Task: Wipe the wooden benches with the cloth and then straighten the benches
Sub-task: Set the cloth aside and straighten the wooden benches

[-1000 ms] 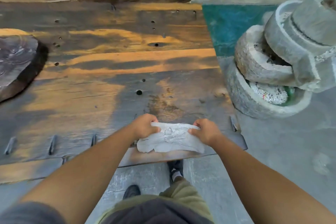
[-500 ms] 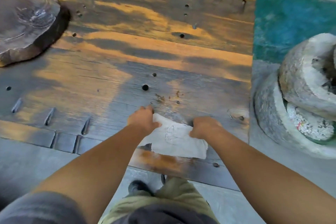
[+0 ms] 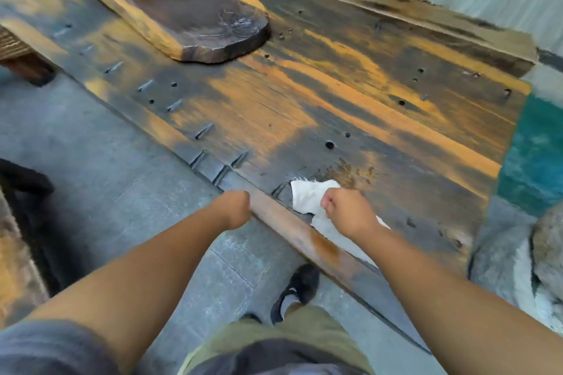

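Observation:
A wide wooden bench [image 3: 350, 94] of dark, orange-streaked planks with holes and metal staples fills the upper middle of the head view. A white cloth [image 3: 307, 196] lies on its near edge, beside a rusty brown stain. My right hand [image 3: 347, 207] is closed on the cloth and presses it against the wood. My left hand [image 3: 234, 205] is a fist at the bench's near edge, just left of the cloth, and holds nothing that I can see. A thick dark wood slab [image 3: 182, 12] rests on the bench's far left part.
Grey paved floor [image 3: 106, 167] lies left of and below the bench. Stacked stone millstones [image 3: 524, 268] stand close at the right, next to a teal patch [image 3: 536, 158]. Another wooden piece [image 3: 18, 49] sits at the far left. My shoe [image 3: 300, 286] is under the bench edge.
My left hand has let go of the cloth and moved left to the bench edge. My right hand alone keeps the cloth. The view has swung, so the bench now runs diagonally.

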Action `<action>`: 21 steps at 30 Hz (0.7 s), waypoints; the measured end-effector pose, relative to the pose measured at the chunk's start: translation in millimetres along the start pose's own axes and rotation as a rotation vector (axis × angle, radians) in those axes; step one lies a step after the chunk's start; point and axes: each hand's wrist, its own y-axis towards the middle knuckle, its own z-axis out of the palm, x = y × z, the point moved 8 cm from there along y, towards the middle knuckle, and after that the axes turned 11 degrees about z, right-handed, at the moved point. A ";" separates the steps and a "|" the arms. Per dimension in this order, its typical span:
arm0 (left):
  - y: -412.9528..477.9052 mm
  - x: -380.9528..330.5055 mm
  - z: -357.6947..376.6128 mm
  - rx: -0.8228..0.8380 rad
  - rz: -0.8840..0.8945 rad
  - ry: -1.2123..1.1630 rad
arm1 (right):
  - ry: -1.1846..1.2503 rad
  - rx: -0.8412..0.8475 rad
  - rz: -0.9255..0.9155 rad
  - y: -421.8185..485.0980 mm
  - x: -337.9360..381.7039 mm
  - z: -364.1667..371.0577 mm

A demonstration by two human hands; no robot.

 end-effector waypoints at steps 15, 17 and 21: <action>-327.4 83.1 104.6 -0.600 -0.281 -0.411 | -0.220 -0.074 -0.620 -230.8 169.7 100.9; -371.9 80.8 136.4 -0.659 -0.367 -0.396 | -0.289 0.019 -0.676 -258.8 173.6 133.5; -460.1 49.1 218.9 -0.673 -0.582 -0.438 | -0.447 0.249 -0.727 -317.1 158.5 208.9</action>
